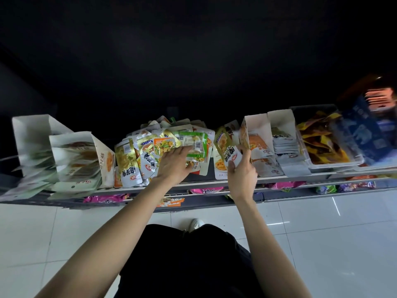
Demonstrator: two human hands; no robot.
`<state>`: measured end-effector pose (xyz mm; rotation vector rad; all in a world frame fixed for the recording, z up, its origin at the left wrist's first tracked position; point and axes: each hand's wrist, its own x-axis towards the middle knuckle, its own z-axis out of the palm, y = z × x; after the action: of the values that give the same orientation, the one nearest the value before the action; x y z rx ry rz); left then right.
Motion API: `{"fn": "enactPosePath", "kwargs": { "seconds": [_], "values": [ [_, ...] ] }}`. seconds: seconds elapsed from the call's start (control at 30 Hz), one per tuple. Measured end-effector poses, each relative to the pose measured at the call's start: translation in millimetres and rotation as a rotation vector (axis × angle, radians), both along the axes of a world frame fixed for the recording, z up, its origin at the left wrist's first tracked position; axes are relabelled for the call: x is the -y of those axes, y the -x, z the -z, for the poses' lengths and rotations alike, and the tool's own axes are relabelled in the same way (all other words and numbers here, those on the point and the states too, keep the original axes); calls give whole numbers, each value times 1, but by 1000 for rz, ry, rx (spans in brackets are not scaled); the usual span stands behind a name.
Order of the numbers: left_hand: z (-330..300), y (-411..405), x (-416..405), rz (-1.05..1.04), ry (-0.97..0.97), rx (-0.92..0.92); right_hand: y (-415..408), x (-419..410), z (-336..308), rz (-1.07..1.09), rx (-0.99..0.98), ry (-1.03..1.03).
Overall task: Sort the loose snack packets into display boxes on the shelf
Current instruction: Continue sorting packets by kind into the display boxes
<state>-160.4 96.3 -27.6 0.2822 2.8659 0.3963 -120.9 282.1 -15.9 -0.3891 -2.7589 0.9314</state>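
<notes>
My right hand [242, 172] grips 1 silver-white packet [233, 159], fingers curled round its lower end, and holds it upright just beside the open white display boxes [260, 134] on the right of the shelf [279, 179]. I judge I hold it this way so it can slide in on edge like the packets already filed there. My left hand [174, 166] lies palm-down on the loose pile [163, 147] in the middle of the shelf, fingers stretched over a green packet [194, 145]; whether they pinch it or only press I cannot tell. I judge the hand is fanning the heap to find the next matching packet.

Counted: 2 white boxes stand side by side on the right, 1 with orange packets and 1 with grey-white ones, and 2 more white boxes [71, 151] lean at the left, blurred. Beyond the right pair sits 1 clear tray [318, 166] of yellow packets and 1 blue box [365, 134]. The pile holds too many overlapping packets to count.
</notes>
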Motion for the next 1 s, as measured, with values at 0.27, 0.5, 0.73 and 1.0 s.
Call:
{"fn": "enactPosePath", "kwargs": {
  "seconds": [0.27,0.5,0.73,1.0],
  "values": [
    [-55,-4,-12,173,-420,-193,-20,-33,-54,-251,-114,-4],
    [-90,-3,-10,261,-454,241,-30,-24,-74,-231,78,584],
    [-94,10,-97,201,-570,-80,-65,-119,-100,51,-304,168],
    [-34,21,-122,-160,-573,-32,-19,-137,-89,79,-431,-280]
  ]
}}
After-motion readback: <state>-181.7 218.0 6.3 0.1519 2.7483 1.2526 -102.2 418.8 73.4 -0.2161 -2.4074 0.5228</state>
